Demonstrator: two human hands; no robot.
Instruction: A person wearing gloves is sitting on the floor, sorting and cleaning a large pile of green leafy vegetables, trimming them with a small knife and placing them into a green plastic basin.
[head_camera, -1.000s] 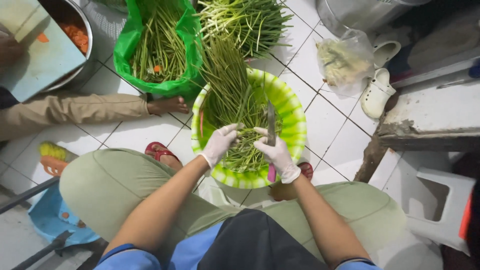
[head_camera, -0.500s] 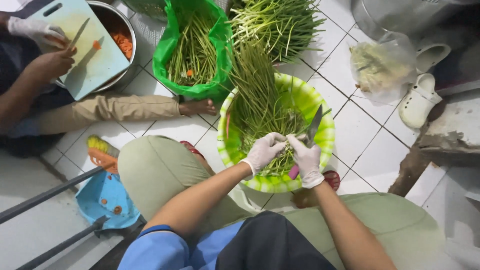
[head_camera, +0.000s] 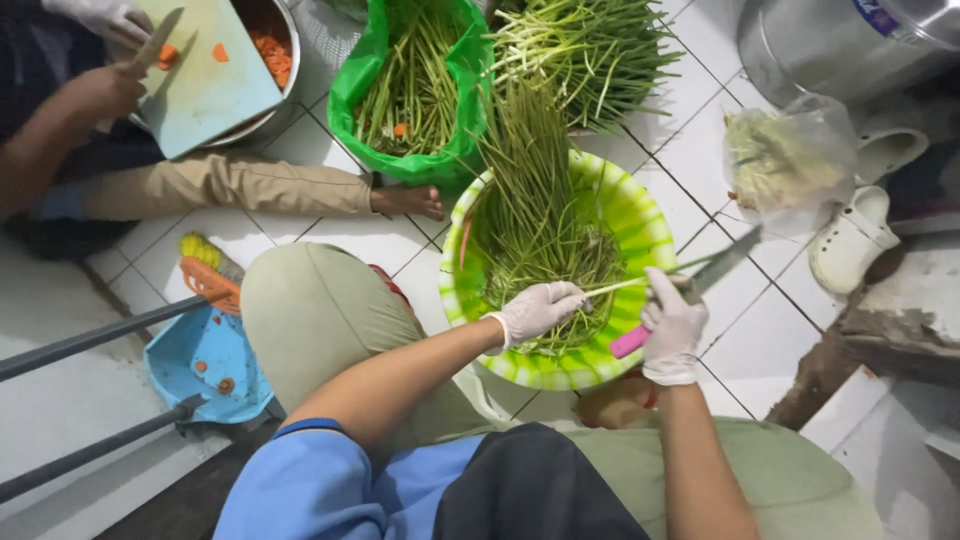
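**Blade close to the gloved fingers over the green basin**

From the head view I see my left hand (head_camera: 535, 312), gloved white, closed around one end of a pale green stalk (head_camera: 612, 287) held over the striped green basin (head_camera: 640, 215) on the tiled floor. My right hand (head_camera: 672, 322), also gloved, is wrapped around the pink handle of a knife (head_camera: 718, 268), and its blade meets the stalk's other end. The basin holds a heap of long green stems (head_camera: 535, 220).

My worry is the blade. The stalk is thin and held in the air, so I judge a slip could carry the edge toward the left fingers. A second person's bare foot (head_camera: 408, 202) lies just beside the basin.
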